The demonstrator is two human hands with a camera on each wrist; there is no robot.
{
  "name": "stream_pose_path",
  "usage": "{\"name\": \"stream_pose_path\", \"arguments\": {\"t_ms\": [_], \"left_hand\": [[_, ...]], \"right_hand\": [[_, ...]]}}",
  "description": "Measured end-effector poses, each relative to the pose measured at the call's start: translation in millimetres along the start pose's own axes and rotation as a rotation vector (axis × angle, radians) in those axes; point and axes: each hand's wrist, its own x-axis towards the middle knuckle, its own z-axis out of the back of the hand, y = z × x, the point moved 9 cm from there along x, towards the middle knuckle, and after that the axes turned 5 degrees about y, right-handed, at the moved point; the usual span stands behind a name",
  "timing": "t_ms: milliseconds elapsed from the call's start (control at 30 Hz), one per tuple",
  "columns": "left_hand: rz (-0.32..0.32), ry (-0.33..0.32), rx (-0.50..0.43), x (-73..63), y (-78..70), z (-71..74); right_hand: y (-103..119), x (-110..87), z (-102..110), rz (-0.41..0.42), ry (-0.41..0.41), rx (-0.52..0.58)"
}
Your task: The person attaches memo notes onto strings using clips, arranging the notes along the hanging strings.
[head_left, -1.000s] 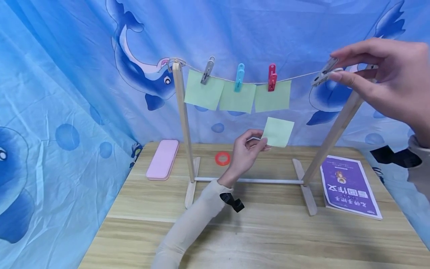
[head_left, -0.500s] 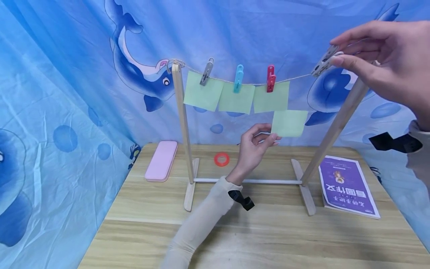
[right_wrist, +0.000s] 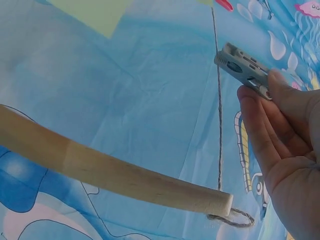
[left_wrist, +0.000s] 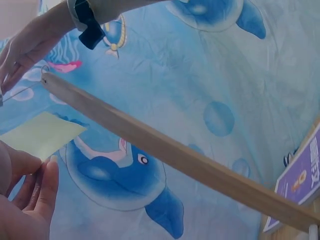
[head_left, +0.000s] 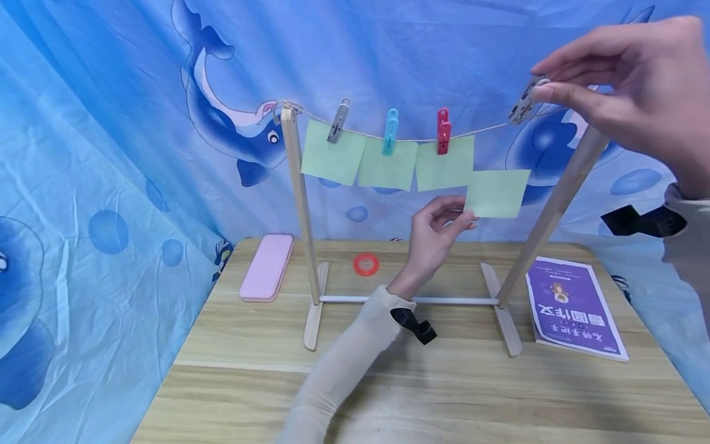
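My left hand [head_left: 435,231] pinches a green sticky note [head_left: 497,193] by its lower left corner, below the string and right of the hung notes. Up at the right, my right hand [head_left: 632,86] pinches a grey clothespin [head_left: 527,100] by its handles; in the right wrist view the clothespin's [right_wrist: 242,68] tip overlaps the string [right_wrist: 219,125]. Three green notes hang in a row from the string, under a grey clothespin [head_left: 339,120], a blue clothespin [head_left: 391,132] and a red clothespin [head_left: 444,131]. The left wrist view shows thumb and fingers at the held note's [left_wrist: 45,132] edge.
A wooden post [head_left: 302,203] and another post [head_left: 554,213] carry the string, joined low down by a white rod [head_left: 460,301]. On the table [head_left: 249,382] lie a pink case [head_left: 267,268], a red tape roll [head_left: 366,264] and a purple book [head_left: 574,308]. A dolphin-print curtain [head_left: 138,123] hangs behind.
My left hand has moved right and up with the sticky note, bringing it beside the hung notes' lower edge. My right hand has risen slightly, still holding the grey clothespin near the string.
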Motion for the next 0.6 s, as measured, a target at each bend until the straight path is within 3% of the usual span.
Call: {"name": "stream_pose_path", "arguments": {"t_ms": [267, 600], "left_hand": [[0.038, -0.027, -0.007, 6.5, -0.2, -8.0], [0.029, -0.098, -0.127, 15.4, -5.5, -9.5]], "right_hand": [[-2, 0.9, -2, -0.053, 0.019, -0.011], [4, 2.2, -8, -0.003, 0.014, 0.008]]}}
